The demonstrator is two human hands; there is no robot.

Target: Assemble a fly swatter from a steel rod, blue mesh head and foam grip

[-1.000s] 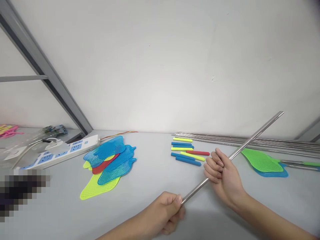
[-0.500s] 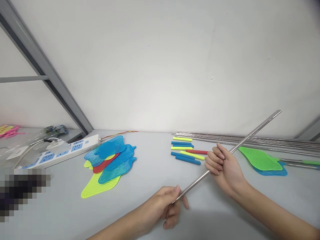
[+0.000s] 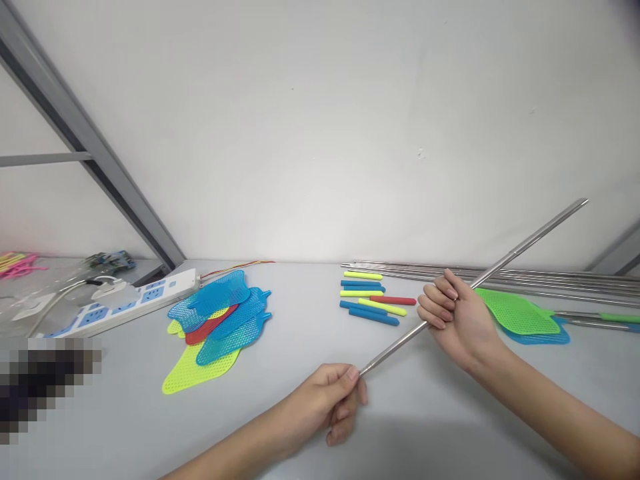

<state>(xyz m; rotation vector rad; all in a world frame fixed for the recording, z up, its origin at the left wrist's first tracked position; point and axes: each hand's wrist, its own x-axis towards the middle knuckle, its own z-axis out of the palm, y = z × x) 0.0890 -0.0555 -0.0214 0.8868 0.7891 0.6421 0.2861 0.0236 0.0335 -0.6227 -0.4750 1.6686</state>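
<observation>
Rod (image 3: 493,272), 3 o'clock: smooth metal, gleaming.
Mesh heads (image 3: 220,347), 8 o'clock: perforated plastic, faintly glossy.
Tabletop (image 3: 317,323), 6 o'clock: smooth, matt finish.

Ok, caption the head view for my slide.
Left fingers pinch a metal rod near one end, right fingers wrap it farther along; coloured sticks and mesh paddles lie on the table.

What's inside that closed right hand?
A metal rod, showing on both sides of the right hand. The fingers cover the stretch within, so anything else there can't be seen.
</observation>
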